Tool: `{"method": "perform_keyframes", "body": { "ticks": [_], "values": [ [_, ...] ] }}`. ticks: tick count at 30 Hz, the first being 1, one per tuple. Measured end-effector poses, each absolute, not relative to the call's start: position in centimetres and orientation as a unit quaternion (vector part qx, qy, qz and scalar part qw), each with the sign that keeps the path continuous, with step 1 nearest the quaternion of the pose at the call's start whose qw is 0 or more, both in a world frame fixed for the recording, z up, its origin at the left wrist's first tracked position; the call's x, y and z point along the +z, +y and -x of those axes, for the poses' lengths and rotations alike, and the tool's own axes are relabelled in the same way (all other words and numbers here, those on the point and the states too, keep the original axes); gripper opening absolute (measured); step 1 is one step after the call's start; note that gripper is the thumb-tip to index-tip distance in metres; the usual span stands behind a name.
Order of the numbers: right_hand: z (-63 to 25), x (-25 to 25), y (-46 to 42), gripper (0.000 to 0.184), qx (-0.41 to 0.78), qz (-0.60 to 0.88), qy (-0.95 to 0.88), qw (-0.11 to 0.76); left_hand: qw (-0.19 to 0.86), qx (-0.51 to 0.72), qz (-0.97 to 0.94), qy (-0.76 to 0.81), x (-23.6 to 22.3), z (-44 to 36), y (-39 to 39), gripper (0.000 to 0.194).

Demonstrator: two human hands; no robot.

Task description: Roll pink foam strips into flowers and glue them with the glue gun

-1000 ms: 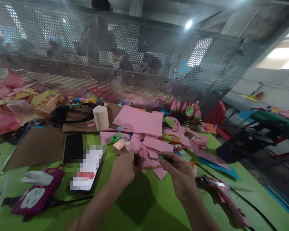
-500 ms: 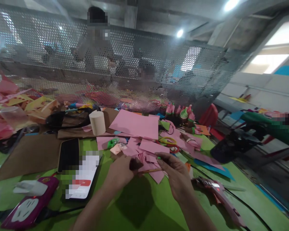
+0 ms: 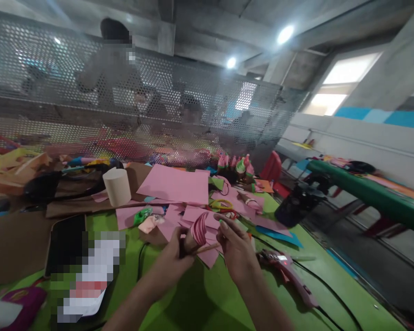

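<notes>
Head cam: left hand (image 3: pixel 175 261) has its fingers wrapped round a brown cone (image 3: pixel 189 242), small end tucked in the fist, with a pink swirl (image 3: pixel 200 228) poking out the top. Right hand (image 3: pixel 240 253) is just beside it, fingers bunched close; there's a green speck at the tips, but I can't tell if they're pinching it or if it's a nail. Compared with half a second ago, the cone's been lifted and tipped up, so the swirl's in plain view by the right fingers, which looks handy for close work on it. A thin tan stick (image 3: pixel 207 248) runs between the hands. Past that, pink paper (image 3: pixel 174 183) covers the middle of the green bench (image 3: pixel 317 287). Containers? Off-white cylinder (image 3: pixel 117 188) behind the left hand, can't see inside. Same with the black bin-looking thing (image 3: pixel 293 207) off to the right.
</notes>
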State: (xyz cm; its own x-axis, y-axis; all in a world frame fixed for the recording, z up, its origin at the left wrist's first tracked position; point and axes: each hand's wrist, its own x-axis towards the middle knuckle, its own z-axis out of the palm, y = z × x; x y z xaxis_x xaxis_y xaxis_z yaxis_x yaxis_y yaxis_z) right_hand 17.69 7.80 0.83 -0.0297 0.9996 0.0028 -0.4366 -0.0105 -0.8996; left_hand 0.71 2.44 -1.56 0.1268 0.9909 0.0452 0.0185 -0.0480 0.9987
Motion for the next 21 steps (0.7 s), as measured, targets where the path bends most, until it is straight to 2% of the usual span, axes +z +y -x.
{"method": "perform_keyframes", "body": {
  "ticks": [3,12,16,21],
  "values": [
    [-17.6,1.0,7.7,0.027,0.627,0.358,-0.345,0.6,0.548,0.477,-0.535,0.43,-1.4,-1.0,2.3,0.057],
    [-17.7,0.5,7.7,0.027,0.645,0.346,-0.328,0.597,0.55,0.415,-0.563,0.457,-0.6,-1.2,1.6,0.071],
    [-17.6,0.8,7.5,0.028,0.655,0.349,-0.323,0.587,0.54,0.398,-0.569,0.475,-0.4,-1.5,1.5,0.074],
    [-17.4,1.0,7.3,0.03,0.667,0.345,-0.311,0.582,0.535,0.414,-0.576,0.46,-0.2,-1.7,1.5,0.067]
  ]
}}
